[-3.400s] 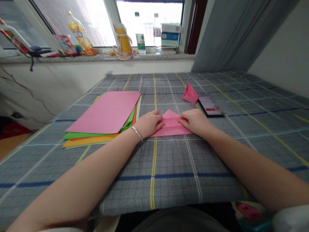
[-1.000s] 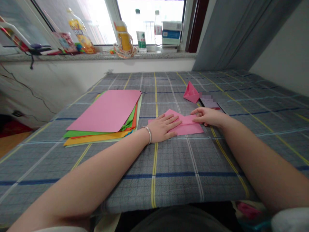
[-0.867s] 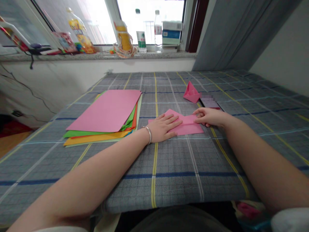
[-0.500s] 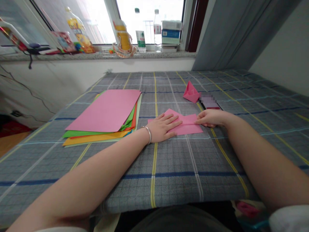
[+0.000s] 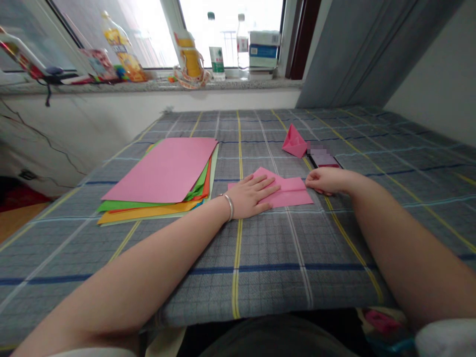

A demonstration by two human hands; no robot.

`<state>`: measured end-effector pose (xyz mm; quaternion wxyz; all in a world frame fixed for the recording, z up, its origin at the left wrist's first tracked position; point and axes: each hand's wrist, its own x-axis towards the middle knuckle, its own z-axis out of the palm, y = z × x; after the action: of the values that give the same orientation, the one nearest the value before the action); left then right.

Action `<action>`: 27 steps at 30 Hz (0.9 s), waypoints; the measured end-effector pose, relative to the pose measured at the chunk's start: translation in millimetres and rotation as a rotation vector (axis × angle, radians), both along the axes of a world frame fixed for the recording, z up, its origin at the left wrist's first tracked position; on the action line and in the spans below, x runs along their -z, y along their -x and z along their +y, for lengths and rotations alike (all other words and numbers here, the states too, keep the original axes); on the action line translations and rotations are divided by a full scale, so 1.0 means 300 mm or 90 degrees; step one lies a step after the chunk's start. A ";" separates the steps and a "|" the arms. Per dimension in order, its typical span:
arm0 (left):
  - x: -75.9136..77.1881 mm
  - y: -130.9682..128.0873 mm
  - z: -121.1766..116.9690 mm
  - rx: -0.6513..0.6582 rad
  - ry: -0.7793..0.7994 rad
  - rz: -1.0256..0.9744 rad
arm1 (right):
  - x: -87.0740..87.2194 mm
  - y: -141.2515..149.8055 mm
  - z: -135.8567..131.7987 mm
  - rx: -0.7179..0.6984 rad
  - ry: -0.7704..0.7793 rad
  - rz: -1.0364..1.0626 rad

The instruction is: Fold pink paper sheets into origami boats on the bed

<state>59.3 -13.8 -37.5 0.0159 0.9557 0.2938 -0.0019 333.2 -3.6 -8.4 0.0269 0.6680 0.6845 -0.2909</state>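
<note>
On the bed: a grey-blue checked bed cover [image 5: 275,292] runs under everything, crossed by yellow and white stripes.
Left hand [image 5: 253,196]: open, lying flat with fingers spread on the left part of the folded pink paper [image 5: 292,194], pressing down and gripping nothing; a silver bangle [image 5: 227,207] sits on the wrist.
Right hand [image 5: 326,180]: open and loosely curled, its fingertips [image 5: 308,183] at or just beside the paper's right edge, holding nothing.
Paper: flat on the cover in front of the person, a folded band across it and a peak pointing toward the window.
Beside it: a stack of coloured paper [image 5: 159,171], pink on top, lies to the left; a pink paper boat [image 5: 293,142] stands up ahead, next to a phone [image 5: 323,160].
Beyond: plastic bottles [image 5: 216,49] stand on the windowsill [image 5: 148,86].
</note>
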 end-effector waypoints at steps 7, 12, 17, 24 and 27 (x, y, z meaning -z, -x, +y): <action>0.004 -0.008 0.000 -0.040 0.008 -0.018 | 0.027 0.119 -0.021 -0.009 -0.438 0.109; 0.012 -0.023 0.013 -0.119 0.039 -0.032 | 0.092 0.224 -0.039 -0.223 -0.452 0.067; 0.020 -0.033 0.024 -0.152 0.038 -0.050 | 0.119 0.239 -0.021 -0.228 -0.437 0.034; 0.021 -0.049 0.035 -0.204 0.029 -0.035 | 0.132 0.218 0.009 -0.192 -0.418 0.015; 0.021 -0.048 0.041 -0.209 0.024 -0.022 | 0.132 0.208 0.012 -0.197 -0.410 0.032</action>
<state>73.6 -1.6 -43.8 0.0393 0.8942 0.4457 0.0120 271.0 -0.1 -48.0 -0.1578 0.5231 0.8347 -0.0690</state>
